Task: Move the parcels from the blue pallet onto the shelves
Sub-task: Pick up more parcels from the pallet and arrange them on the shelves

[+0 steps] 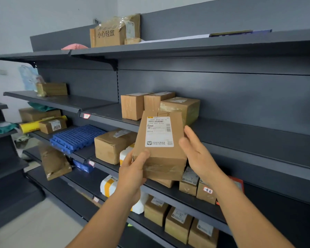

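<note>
A brown cardboard parcel (160, 145) with a white shipping label and "1-8" written on top is held up in front of the dark grey shelves (240, 129). My left hand (132, 169) grips its lower left corner, thumb on the front face. My right hand (197, 151) lies along the parcel's right side with fingers nearly straight. A blue pallet (75, 137) lies flat on a lower shelf to the left. Three brown boxes (159, 104) stand on the shelf just behind the held parcel.
More boxes stand on the lower shelves: a taped box (111, 145), white parcels (109, 187), several small boxes (179, 222) at bottom. A large box (113, 33) tops the highest shelf. A yellow bag (29, 126) and brown envelope (54, 161) lie left. Bare shelf stretches right.
</note>
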